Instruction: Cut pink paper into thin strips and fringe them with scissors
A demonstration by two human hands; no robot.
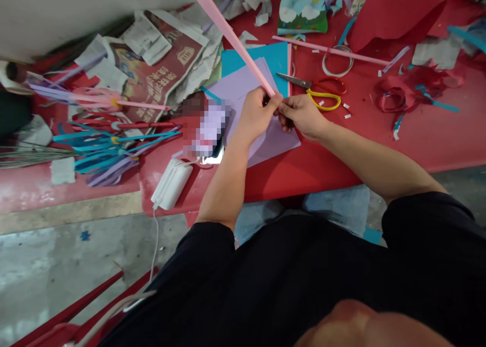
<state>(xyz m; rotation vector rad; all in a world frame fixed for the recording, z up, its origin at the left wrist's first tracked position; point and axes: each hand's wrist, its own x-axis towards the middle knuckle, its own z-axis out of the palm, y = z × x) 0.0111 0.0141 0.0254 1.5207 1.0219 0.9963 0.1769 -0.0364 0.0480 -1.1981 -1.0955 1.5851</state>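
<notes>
Both my hands meet above a lilac paper sheet point(243, 86) on the red table point(436, 134). My left hand point(258, 115) and my right hand point(301, 115) each pinch the near end of a long pink paper strip point(228, 33), which rises away toward the upper left. Fingers of both hands are closed on it. A blue sheet point(275, 58) lies under the lilac one.
Scissors with yellow and red handles point(322, 91) lie just right of my hands. A tape ring point(337, 61), another pink strip point(330, 50), red paper curls point(395, 96), newspaper point(159, 68), blue and purple strip bundles point(106, 149), a white charger point(171, 183) and a phone point(205, 126) surround them.
</notes>
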